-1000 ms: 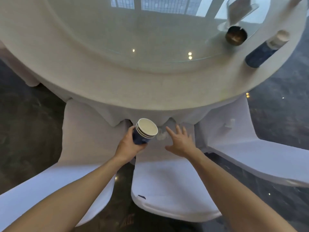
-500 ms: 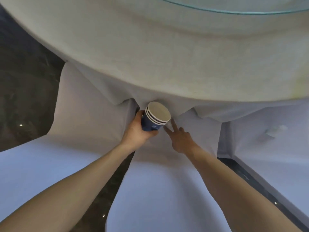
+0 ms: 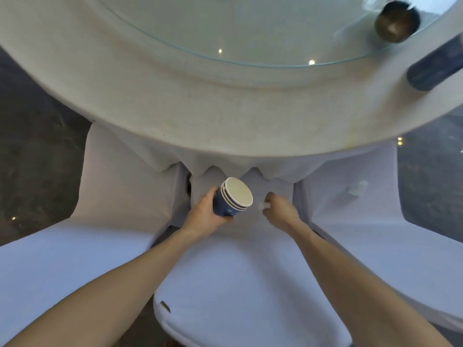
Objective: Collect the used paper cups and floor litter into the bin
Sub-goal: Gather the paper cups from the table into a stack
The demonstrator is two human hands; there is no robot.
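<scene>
Several paper cups are already gathered: the left hand (image 3: 204, 216) grips a nested stack of blue cups (image 3: 231, 200), about three rims showing, with fingers curled round its side and the open mouth tilted up toward the camera; the stack is held above the back part of the middle chair seat (image 3: 245, 284), just under the hanging edge of the white tablecloth (image 3: 175, 108). The right hand (image 3: 280, 209) is just beside the stack, its fingers (image 3: 269, 197) bent and pinching a small white scrap (image 3: 262, 204) at the seat; what the scrap is I cannot tell, it is too small and blurred.

So I judge the task to be in its middle part. Still left, as far as is visible: another small pale piece (image 3: 355, 189) lies on the chair at the right; a blue cup (image 3: 436, 68) lies on its side at the edge of the table (image 3: 75, 71), and a dark round thing (image 3: 397, 21), blurred, stands on the glass top (image 3: 225, 26). No bin is in view, so nothing seems to be thrown away yet; all that is collected must still be carried there.
</scene>
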